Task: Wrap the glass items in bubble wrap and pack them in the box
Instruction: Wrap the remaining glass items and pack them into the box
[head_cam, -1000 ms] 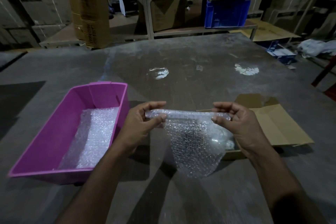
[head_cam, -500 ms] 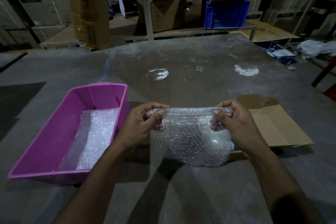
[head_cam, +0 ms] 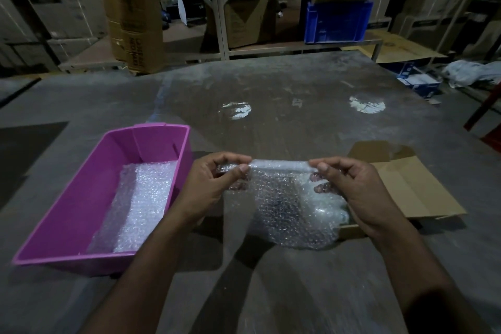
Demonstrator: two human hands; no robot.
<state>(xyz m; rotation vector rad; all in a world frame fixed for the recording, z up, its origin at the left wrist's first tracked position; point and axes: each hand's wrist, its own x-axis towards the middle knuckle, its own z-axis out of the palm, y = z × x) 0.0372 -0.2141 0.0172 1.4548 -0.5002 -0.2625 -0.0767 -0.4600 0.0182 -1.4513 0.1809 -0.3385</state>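
Bubble wrap (head_cam: 282,206) hangs between our 2 hands, its rolled top edge running left to right. Left hand (head_cam: 214,187) and right hand (head_cam: 352,190) pinch its ends; cardboard box (head_cam: 406,184) lies just right of it, so nearer our right hand.

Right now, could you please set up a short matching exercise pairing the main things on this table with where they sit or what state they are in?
Things:
1. pink tub
2. bubble wrap sheet
3. cardboard box
4. blue crate

States:
A. under the right hand, flaps open
B. on the far shelf
C. lined with bubble wrap, on the left
D. held by both hands

Pairs: 1-C, 2-D, 3-A, 4-B
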